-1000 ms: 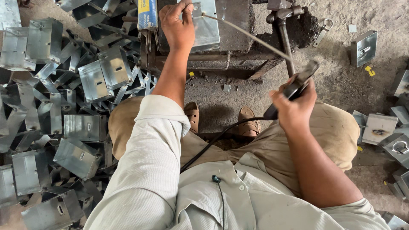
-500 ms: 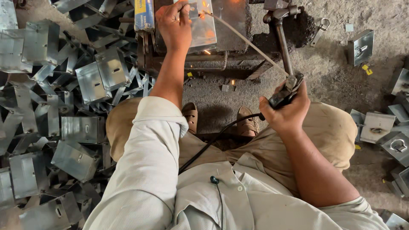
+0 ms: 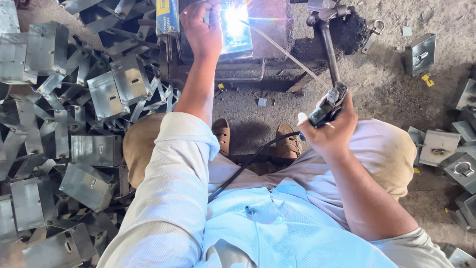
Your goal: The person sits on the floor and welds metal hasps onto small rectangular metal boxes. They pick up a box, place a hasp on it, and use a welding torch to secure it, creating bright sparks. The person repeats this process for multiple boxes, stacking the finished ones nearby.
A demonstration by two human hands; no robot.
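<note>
My left hand [image 3: 201, 31] reaches forward and presses on a small sheet-metal box [image 3: 238, 34] that lies on a low metal work stand [image 3: 270, 30]. My right hand [image 3: 329, 131] is closed around a black welding electrode holder [image 3: 327, 106]. Its thin rod [image 3: 282, 49] slants up and left to the box, where a bright white-blue arc [image 3: 233, 17] flares beside my left fingers. A black cable [image 3: 248, 164] runs from the holder down across my lap. I squat with both sandalled feet [image 3: 255, 139] below the stand.
A large heap of several folded galvanised metal boxes [image 3: 84, 119] fills the left side. More boxes with ring handles [image 3: 446, 149] lie at the right on the dusty concrete floor [image 3: 386, 84]. A hammer-like tool [image 3: 327, 30] leans by the stand.
My right hand shifted the holder and brought the rod tip onto the box. A small orange glow half a second ago has become a bright arc. My left hand stayed on the box.
</note>
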